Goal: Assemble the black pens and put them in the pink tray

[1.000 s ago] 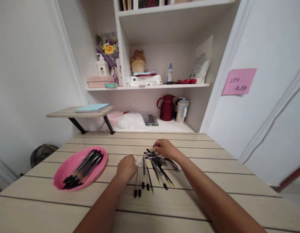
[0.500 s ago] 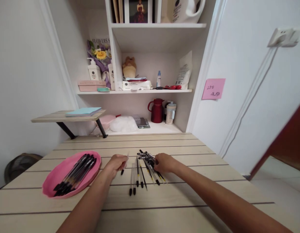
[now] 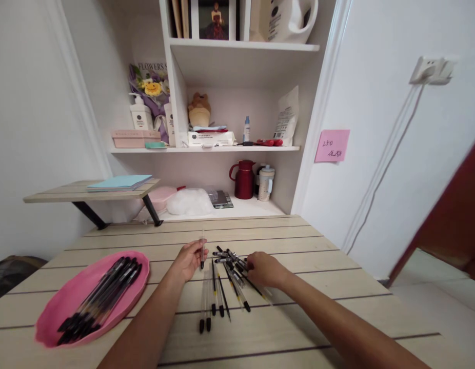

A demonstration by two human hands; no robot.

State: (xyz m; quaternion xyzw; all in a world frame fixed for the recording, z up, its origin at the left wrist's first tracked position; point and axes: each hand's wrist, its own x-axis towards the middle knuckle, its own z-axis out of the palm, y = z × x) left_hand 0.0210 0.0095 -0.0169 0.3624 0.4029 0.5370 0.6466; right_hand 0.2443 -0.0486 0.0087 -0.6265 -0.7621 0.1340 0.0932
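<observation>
My left hand pinches a clear pen barrel upright between thumb and fingertips, its black end pointing down. To the right, my right hand has its fingers curled closed at the right edge of a pile of pen parts; whatever they hold is hidden. Clear barrels with black ends lie side by side below my left hand. Thin dark refills with yellow bands fan out toward me from the pile. Off to the left, a pink tray holds several black-ended pens.
A small raised shelf with blue paper stands at the table's back left. Behind the table, a white shelf unit holds a red jug, a cup and a plastic bag. A pink note is on the right wall.
My left hand has turned palm-up, bringing the barrel upright into clearer view. My right hand stays by the pile, its fingers still curled. The camera view has shifted slightly.
</observation>
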